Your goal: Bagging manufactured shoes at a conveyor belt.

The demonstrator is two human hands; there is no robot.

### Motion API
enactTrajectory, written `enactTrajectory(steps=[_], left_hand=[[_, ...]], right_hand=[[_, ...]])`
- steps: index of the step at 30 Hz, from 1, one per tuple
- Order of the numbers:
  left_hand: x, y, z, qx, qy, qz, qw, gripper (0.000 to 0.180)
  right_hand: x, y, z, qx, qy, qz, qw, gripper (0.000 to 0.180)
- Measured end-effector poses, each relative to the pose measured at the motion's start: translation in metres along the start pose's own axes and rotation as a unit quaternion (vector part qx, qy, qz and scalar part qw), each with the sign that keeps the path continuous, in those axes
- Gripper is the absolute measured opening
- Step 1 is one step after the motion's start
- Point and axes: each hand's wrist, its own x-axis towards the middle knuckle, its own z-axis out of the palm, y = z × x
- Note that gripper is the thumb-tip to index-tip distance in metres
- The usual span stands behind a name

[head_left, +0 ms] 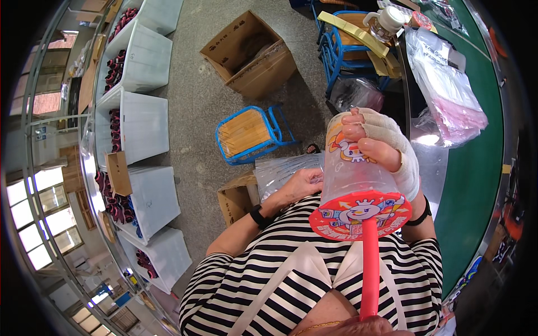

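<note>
Plastic cup held up before striped shirt; right hand wrapped round it. Left hand beside clear plastic bag; cannot tell whether it grips. Risk: squeezing too hard may force contents out around red straw.

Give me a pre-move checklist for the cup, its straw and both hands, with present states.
1. Cup gripped: ok, the right hand is wrapped around it.
2. Straw seated: ok, it stands in the red lid.
3. Straw clear of the face: not ok, its far end meets it.
4. Cup drained: cannot tell, the contents do not show clearly.
5. Left hand free: cannot tell, it is by the clear plastic, its fingertips hidden.
6. Green table bare: not ok, plastic bags lie on it.
</note>
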Motion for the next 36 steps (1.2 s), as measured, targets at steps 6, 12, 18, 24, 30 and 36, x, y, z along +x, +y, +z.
enactTrajectory(steps=[6,12,18,24,30,36], left_hand=[[0.002,-0.004,-0.001,0.02,-0.002,0.014,1.0,0.029],[0.002,-0.004,0.0,-0.028,-0.007,0.008,1.0,0.029],[0.004,-0.003,-0.001,-0.001,-0.001,0.031,1.0,0.03],[0.004,-0.003,-0.002,0.038,0.003,0.031,0.999,0.031],[0.009,-0.018,0.0,0.059,0.023,0.035,0.997,0.028],[0.013,-0.018,0.0,0.019,-0.01,-0.004,1.0,0.024]], right_hand=[[0.0,0.001,0.001,0.003,-0.005,0.005,1.0,0.048],[0.001,0.002,-0.003,0.023,-0.016,0.01,1.0,0.048],[-0.002,-0.004,-0.004,0.058,-0.042,0.108,0.992,0.049],[-0.008,-0.004,0.001,0.109,-0.018,0.133,0.985,0.049],[-0.025,0.001,0.002,0.286,0.04,0.284,0.914,0.055],[-0.079,0.022,0.001,0.053,0.086,0.403,0.91,0.073]])
